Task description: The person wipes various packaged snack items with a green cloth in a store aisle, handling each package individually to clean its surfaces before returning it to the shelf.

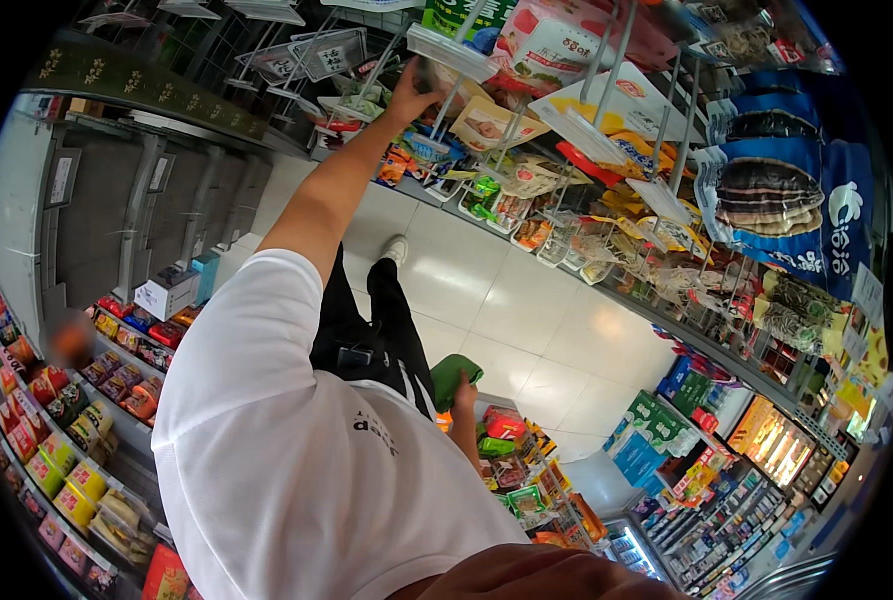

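Note:
My left hand [414, 94] reaches up to hanging snack packets at a shop rack, beside a clear plastic label holder [452, 52]. Its fingers are bent near a dark, blurred patch; whether they grip a packet cannot be told. A beige snack packet [495, 124] hangs to the right of this hand. Low at my right side, my right hand [464, 391] is closed on a folded green cloth [454, 375], which covers part of the fingers.
Metal hooks with blue sunflower-seed packets [773, 180] stick out at the right. Small bins of wrapped snacks [533, 231] line the rack's lower edge above a tiled floor [525, 300]. Shelves of packaged food [79, 480] stand at the left, near a white box [167, 291].

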A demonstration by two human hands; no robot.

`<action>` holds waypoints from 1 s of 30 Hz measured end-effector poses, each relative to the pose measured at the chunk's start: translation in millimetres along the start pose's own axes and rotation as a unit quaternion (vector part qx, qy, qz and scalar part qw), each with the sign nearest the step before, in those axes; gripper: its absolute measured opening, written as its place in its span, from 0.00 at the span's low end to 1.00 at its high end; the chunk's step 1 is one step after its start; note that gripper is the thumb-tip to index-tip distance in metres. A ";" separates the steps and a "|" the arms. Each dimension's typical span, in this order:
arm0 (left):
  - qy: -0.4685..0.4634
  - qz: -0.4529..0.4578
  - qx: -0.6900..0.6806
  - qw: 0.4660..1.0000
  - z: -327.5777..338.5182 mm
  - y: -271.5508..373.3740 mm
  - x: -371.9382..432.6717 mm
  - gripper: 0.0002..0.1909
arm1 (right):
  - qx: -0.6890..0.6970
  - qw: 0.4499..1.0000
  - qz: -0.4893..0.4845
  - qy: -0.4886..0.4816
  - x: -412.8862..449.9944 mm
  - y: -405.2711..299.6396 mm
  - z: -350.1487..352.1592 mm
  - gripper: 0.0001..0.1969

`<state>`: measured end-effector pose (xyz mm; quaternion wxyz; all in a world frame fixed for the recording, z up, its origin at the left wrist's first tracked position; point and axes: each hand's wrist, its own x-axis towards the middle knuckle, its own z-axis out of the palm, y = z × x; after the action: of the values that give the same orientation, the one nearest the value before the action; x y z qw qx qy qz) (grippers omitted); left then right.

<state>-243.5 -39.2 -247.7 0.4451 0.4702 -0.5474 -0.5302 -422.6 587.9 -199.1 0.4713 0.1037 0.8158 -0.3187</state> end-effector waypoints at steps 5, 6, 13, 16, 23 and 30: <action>-0.051 -0.038 0.015 0.998 32.3 19.9 4.2 0.53 | 0.006 1.000 -0.001 0.005 8.0 22.3 -16.8 0.20; -0.040 -0.046 -0.026 0.998 30.4 26.3 0.5 0.49 | 0.003 1.000 -0.002 0.003 12.5 22.2 -18.1 0.20; 0.054 0.026 -0.046 0.997 10.8 -35.4 -26.7 0.24 | 0.012 0.999 -0.013 -0.029 2.1 -21.4 -10.3 0.20; 0.032 -0.001 0.038 0.999 12.8 -16.2 -46.6 0.13 | 0.002 0.999 -0.024 -0.043 -1.7 -27.9 -11.3 0.19; 0.092 0.059 0.047 0.993 4.8 32.5 -102.5 0.11 | -0.027 0.997 -0.065 -0.034 -2.8 -35.4 -13.3 0.18; 0.068 0.003 0.048 0.997 -7.7 46.7 -142.5 0.12 | -0.161 0.975 -0.152 -0.016 -8.8 -52.3 -19.8 0.24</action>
<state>-214.9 100.0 -199.2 0.4597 0.5243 -0.5423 -0.4688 -456.4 560.8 -162.7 0.4411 -0.1038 0.8550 -0.2522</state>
